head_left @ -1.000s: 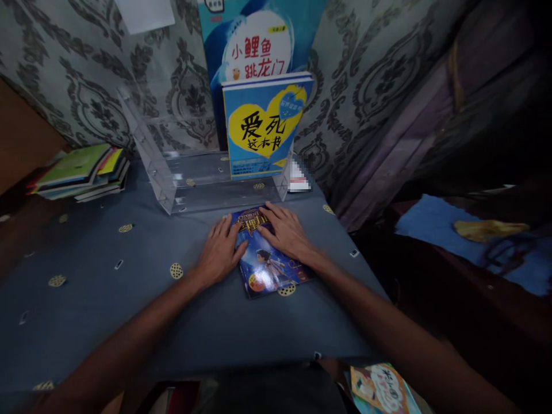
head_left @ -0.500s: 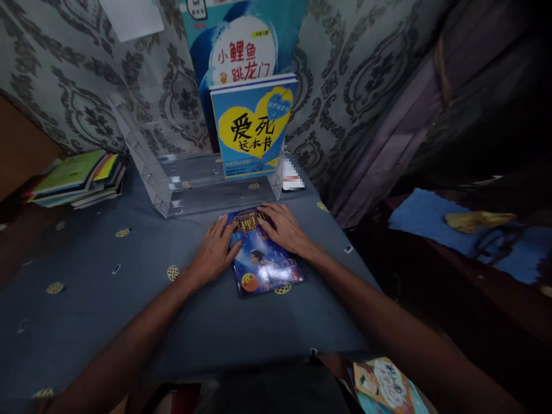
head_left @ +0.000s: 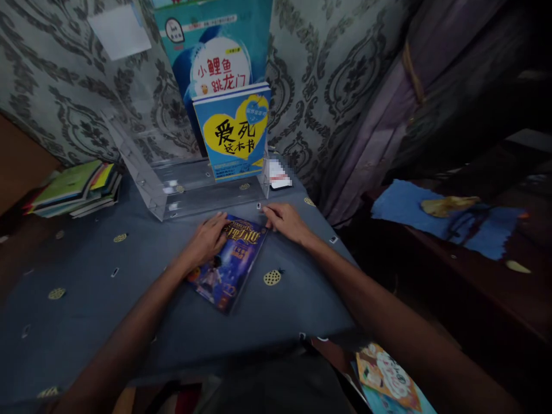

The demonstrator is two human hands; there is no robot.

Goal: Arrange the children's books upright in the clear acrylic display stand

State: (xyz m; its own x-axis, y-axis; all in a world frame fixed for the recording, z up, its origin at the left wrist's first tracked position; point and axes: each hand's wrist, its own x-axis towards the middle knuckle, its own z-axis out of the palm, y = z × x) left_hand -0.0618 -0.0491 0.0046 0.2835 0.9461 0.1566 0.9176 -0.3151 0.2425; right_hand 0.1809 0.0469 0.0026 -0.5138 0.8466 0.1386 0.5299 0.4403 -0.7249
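A dark blue book (head_left: pixel 235 261) with gold title lettering lies at a slant on the cloth-covered table, its cover slightly blurred. Over its upper left edge is my left hand (head_left: pixel 207 238), thumb on the cover and fingers along the edge, gripping it. By the upper right corner, my right hand (head_left: pixel 285 221) has its fingers bent and a little apart, thumb close to the corner. Whether that thumb touches the book I cannot tell. Behind stands a clear acrylic stand (head_left: pixel 150 192), holding a blue book with a yellow heart (head_left: pixel 237 135); a taller teal book (head_left: pixel 218 43) rises behind that one.
A stack of thin books (head_left: pixel 77 187) sits at the table's left. Beside the stand lies a white card (head_left: pixel 279 175). More books (head_left: pixel 390 376) are below the table's front edge. A blue cloth (head_left: pixel 397 204) lies on a dark surface to the right.
The dark blue book has turned clockwise, its lower end swinging left. My left hand has shifted with it. My right hand has slid off the cover to beside the upper right corner. The view has shifted.
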